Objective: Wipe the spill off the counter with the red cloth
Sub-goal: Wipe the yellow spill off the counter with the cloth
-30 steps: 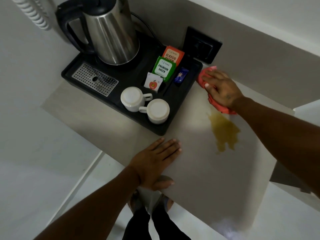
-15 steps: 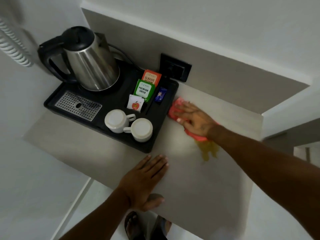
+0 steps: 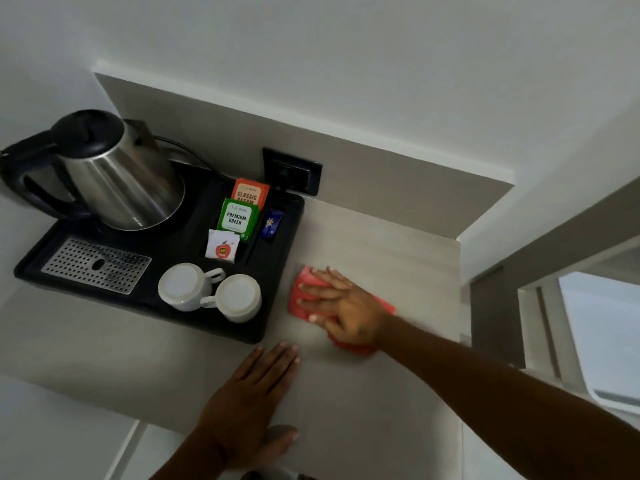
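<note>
Red cloth (image 3: 300, 298) now covering spill under flat right hand (image 3: 346, 308), left hand (image 3: 254, 398) fingers spread on counter (image 3: 381, 410), tray (image 3: 277, 306) holding two cups (image 3: 211, 292)

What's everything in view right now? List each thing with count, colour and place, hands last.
counter: 1, pale grey, fills the middle; no spill visible now
tray: 1, black, left part of the counter
kettle: 1, steel with black lid and handle, back left of the tray
drip grate: 1, silver, front left of the tray
cups: 2, white, upside down, front of the tray
tea sachets: 3, orange, green, white, in the tray's slots
blue sachet: 1, right slot
wall socket: 1, black, behind the tray
red cloth: 1, beside the tray's right edge
left hand: flat on the counter's front edge
right hand: pressed flat on the red cloth
</note>
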Demonstrator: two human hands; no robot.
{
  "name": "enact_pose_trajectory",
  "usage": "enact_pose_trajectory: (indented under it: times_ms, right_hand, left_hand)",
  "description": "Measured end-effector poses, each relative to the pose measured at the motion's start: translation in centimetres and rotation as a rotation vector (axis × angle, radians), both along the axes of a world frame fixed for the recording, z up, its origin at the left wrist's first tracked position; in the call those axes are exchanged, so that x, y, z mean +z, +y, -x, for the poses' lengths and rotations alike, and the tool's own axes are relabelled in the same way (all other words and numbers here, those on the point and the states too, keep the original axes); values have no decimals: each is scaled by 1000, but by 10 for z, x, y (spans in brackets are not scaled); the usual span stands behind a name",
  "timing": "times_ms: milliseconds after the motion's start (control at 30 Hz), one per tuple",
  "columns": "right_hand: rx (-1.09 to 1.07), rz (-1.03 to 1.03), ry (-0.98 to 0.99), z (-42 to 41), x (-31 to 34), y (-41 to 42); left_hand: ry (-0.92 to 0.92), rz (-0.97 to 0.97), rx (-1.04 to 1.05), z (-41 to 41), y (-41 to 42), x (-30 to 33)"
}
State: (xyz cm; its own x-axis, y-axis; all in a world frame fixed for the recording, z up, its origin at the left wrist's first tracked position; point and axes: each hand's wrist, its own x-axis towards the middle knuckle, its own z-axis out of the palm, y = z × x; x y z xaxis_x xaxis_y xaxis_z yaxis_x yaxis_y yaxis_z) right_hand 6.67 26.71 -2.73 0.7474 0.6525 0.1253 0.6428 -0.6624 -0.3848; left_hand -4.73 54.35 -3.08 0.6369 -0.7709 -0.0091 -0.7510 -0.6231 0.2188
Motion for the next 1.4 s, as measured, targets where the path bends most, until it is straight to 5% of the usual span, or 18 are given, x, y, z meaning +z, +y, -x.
enact_pose_trajectory:
  times_ms: [267,500,700,933,1167,1267,1400]
  right_hand:
    - [-185,51,34,-5,14,-11]
    - [-204,-89,-27,94,-1,-25]
    - [-498,-27,28,58,17,-33]
    - [-415,-19,45,139,7,-53]
    - [-809,-11,70,30,15,-77]
    - [-693,-6,74,20,17,-39]
    - [-418,-5,58,105,8,-20]
  left_hand:
    - [-10,3,-15,0,-1,1]
    - [32,-37,-15,-1,0,-4]
    - [58,-83,-14,-2,1,-3]
    - [74,-67,14,0,-1,-2]
    - [77,-100,9,0,0,-1]
    - [83,-99,9,1,-1,0]
    - [84,-80,19,1,0,-3]
